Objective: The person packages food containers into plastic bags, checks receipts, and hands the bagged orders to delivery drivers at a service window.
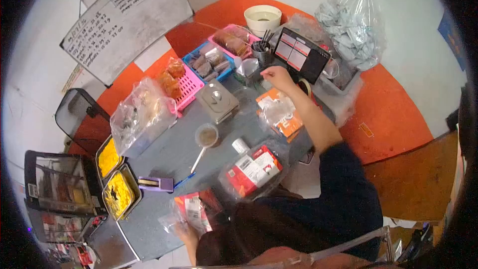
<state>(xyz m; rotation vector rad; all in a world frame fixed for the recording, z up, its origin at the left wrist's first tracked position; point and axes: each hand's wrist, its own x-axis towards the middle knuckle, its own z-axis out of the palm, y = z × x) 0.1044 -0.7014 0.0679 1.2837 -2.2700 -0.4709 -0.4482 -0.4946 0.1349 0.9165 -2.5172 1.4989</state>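
At the table's lower edge my left hand (187,234) is closed on a red and white package (194,211) with a label and clear plastic around it. My right hand (277,76) is stretched out to the far side, fingers drawn together; whatever they hold, if anything, is too small to make out. Close by it are a clear plastic container (247,67), a cup of dark sticks (262,50) and a tablet (300,55). Below my right forearm lies an orange box (286,122) under clear plastic. Another red and white package (253,170) in clear plastic lies between my arms.
A tub with a white spoon (206,135), a lidded metal container (218,100) and a purple tape dispenser (156,184) stand on the grey table. Metal trays of yellow food (119,194) sit at the left edge. Pink baskets (188,89) and a blue basket (209,62) line the back.
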